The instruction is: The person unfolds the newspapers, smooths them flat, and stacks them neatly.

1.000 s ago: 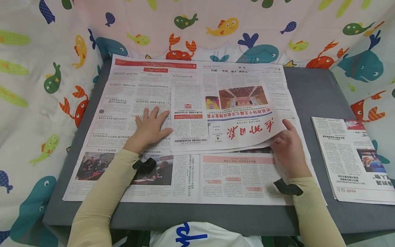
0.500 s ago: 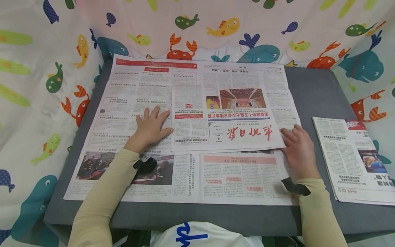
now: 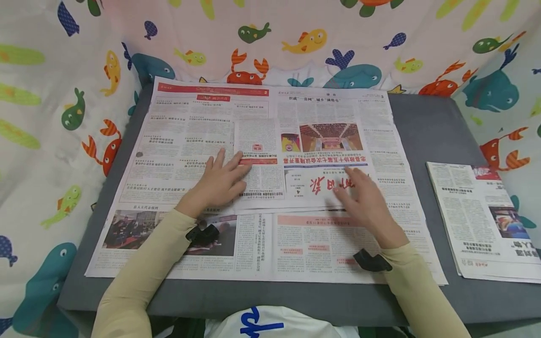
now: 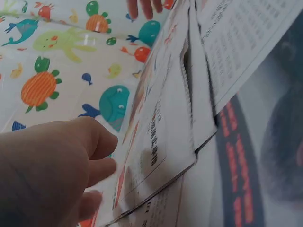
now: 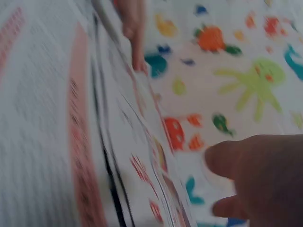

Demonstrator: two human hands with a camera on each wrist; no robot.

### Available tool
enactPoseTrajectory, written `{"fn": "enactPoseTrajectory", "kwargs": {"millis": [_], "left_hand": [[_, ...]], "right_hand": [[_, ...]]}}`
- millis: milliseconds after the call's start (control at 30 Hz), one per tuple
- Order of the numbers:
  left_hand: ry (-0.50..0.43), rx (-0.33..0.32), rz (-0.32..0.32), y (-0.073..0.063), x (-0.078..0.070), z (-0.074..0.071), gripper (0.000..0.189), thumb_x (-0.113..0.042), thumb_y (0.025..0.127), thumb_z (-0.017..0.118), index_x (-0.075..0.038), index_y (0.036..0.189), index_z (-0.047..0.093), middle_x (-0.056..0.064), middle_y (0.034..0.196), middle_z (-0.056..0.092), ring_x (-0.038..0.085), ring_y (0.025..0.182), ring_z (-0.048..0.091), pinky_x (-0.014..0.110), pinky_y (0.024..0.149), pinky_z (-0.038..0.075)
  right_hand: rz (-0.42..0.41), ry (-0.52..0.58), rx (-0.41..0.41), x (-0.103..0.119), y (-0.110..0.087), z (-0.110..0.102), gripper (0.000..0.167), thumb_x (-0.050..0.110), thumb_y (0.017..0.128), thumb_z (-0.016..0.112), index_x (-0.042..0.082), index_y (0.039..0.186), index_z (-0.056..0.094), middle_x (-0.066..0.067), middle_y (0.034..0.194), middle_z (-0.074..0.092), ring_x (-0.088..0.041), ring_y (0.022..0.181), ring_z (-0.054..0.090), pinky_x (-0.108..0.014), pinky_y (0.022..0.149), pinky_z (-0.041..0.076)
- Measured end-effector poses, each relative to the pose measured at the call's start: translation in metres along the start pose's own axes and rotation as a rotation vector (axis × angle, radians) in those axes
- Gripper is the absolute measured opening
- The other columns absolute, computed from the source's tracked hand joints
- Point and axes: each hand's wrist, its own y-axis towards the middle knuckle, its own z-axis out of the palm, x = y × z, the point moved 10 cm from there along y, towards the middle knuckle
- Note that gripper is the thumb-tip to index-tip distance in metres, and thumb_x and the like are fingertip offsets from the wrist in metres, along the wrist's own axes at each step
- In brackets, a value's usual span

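A folded newspaper (image 3: 262, 188) with a red masthead and a photo of a hall lies on a wide spread-out newspaper sheet (image 3: 321, 263). My left hand (image 3: 221, 180) is at the folded paper's left edge, fingers spread out over it. Over the red masthead is my right hand (image 3: 363, 199), its fingers extended and holding nothing. In the left wrist view the near corner of the folded newspaper (image 4: 175, 142) shows stacked layers, with the left fingers beside it. The right wrist view is blurred; the folded newspaper (image 5: 128, 137) runs along left of the right hand (image 5: 255, 175).
Another stack of folded newspapers (image 3: 477, 225) lies on the grey table (image 3: 427, 126) at the right. A curtain (image 3: 270, 61) printed with sea animals surrounds the table at the back and sides. The table's front edge is close to the person's body.
My right hand let go of the folded newspaper's right corner, drew back right, then moved left over the masthead. The corner now lies flatter. My left hand slid slightly right onto the folded paper.
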Motion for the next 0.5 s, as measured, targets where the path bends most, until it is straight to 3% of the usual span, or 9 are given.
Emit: {"fn": "enactPoseTrajectory", "kwargs": {"millis": [133, 200, 300, 367, 500], "left_hand": [[0.055, 0.067, -0.033, -0.006, -0.006, 0.006, 0.056, -0.044, 0.104, 0.044, -0.021, 0.156, 0.045, 0.012, 0.168, 0.028, 0.053, 0.156, 0.004, 0.074, 0.121, 0.007], [0.077, 0.090, -0.049, -0.009, -0.009, 0.008, 0.057, -0.045, 0.104, 0.046, -0.020, 0.155, 0.046, 0.015, 0.168, 0.029, 0.054, 0.156, 0.006, 0.073, 0.121, 0.007], [0.092, 0.100, -0.048, -0.014, -0.020, 0.007, 0.056, -0.047, 0.102, 0.051, -0.020, 0.151, 0.052, 0.020, 0.166, 0.031, 0.054, 0.155, 0.009, 0.073, 0.121, 0.008], [0.108, 0.091, -0.019, -0.016, -0.029, 0.006, 0.054, -0.047, 0.100, 0.056, -0.019, 0.146, 0.058, 0.022, 0.165, 0.033, 0.054, 0.155, 0.013, 0.073, 0.121, 0.010], [0.112, 0.101, 0.053, -0.024, -0.051, 0.008, 0.051, -0.048, 0.097, 0.062, -0.018, 0.138, 0.067, 0.020, 0.163, 0.038, 0.052, 0.155, 0.018, 0.072, 0.121, 0.013]], "right_hand": [[-0.116, -0.208, 0.140, 0.030, 0.005, 0.034, 0.063, 0.039, 0.103, 0.056, 0.000, 0.151, 0.046, -0.032, 0.143, 0.052, -0.052, 0.129, 0.050, -0.064, 0.107, 0.041], [-0.131, -0.276, 0.148, 0.034, 0.010, 0.040, 0.059, 0.041, 0.102, 0.056, 0.001, 0.146, 0.053, -0.027, 0.128, 0.059, -0.046, 0.111, 0.055, -0.059, 0.096, 0.046], [-0.127, -0.326, 0.143, 0.032, 0.021, 0.043, 0.054, 0.043, 0.101, 0.055, 0.002, 0.137, 0.060, -0.020, 0.109, 0.055, -0.037, 0.095, 0.047, -0.054, 0.083, 0.043], [-0.123, -0.332, 0.148, 0.030, 0.029, 0.044, 0.053, 0.044, 0.101, 0.053, 0.002, 0.134, 0.061, -0.020, 0.108, 0.052, -0.040, 0.100, 0.046, -0.058, 0.086, 0.042], [-0.094, -0.333, 0.181, 0.025, 0.045, 0.047, 0.055, 0.048, 0.103, 0.050, 0.003, 0.134, 0.058, -0.026, 0.122, 0.047, -0.053, 0.130, 0.037, -0.069, 0.102, 0.035]]}}
